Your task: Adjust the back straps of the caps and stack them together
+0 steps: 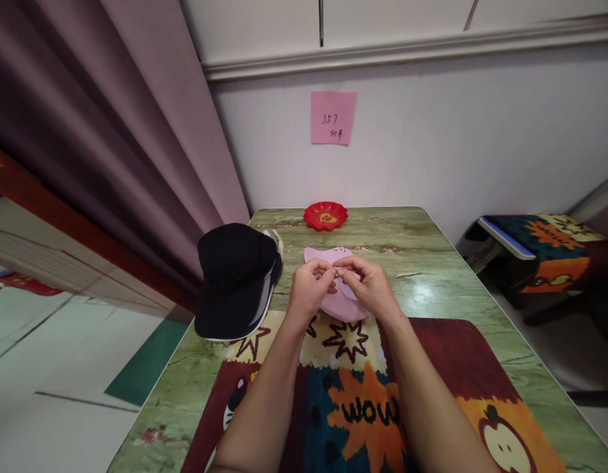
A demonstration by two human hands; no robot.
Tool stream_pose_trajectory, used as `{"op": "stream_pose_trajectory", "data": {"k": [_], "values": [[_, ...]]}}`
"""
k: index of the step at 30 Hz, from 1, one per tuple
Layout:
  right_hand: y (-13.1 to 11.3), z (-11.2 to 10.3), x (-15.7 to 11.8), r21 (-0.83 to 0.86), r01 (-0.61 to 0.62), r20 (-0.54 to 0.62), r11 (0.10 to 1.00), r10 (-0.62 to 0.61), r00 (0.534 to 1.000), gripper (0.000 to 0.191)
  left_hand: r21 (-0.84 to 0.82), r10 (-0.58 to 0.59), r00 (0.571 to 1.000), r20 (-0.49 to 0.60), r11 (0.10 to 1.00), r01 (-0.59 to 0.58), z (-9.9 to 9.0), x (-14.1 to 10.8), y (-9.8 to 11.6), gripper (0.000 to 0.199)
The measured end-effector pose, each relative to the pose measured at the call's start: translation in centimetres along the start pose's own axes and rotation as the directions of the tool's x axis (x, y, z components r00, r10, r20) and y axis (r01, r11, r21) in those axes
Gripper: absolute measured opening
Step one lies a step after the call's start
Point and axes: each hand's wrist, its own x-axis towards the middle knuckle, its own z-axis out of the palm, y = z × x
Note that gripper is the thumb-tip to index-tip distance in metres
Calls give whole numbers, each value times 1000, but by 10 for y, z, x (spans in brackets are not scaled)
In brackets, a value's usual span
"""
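Note:
A pink cap-like item [344, 306] lies on the green wood-patterned table, partly under both hands. Above it, my left hand [311, 284] and my right hand [367, 281] meet fingertip to fingertip, each closed in a pinch. Between the fingertips shows a tiny shiny piece, too small to name. Several small dark dots run along the far edge of the pink item. Left of my hands sit stacked caps, a black one [230, 263] on top with its brim toward me.
Toward the table's far edge stands a red scalloped dish [325, 215]. A colourful mat [446, 348] covers the near part of the table [422, 243]. A pink note [333, 117] is on the wall, a curtain [151, 98] hangs at left, and a patterned stool [555, 243] stands right.

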Motion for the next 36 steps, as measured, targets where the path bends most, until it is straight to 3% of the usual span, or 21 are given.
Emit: {"op": "stream_pose_trajectory", "data": {"k": [9,17,22,26,30,36], "values": [[-7,-1,-1,-291,158,23,943,-159,987,22,18,23,999,-32,1000,-22,-1,-1,3,22],[-11,-2,-2,-324,73,31,943,-66,997,16,55,80,992,-96,996,-75,-9,2,3,12],[-12,-3,-2,-360,37,38,932,-25,999,22,14,83,989,-123,997,-82,-10,3,0,10],[-14,-2,-1,-348,63,78,935,-38,996,36,-12,94,991,-100,995,-96,-6,0,2,10],[-16,-5,-1,-256,-8,72,967,27,997,19,12,101,995,-14,995,-101,-4,-4,5,13],[-10,-6,0,-35,-38,33,999,39,999,23,18,53,986,161,998,-56,-6,-5,12,23]]}}
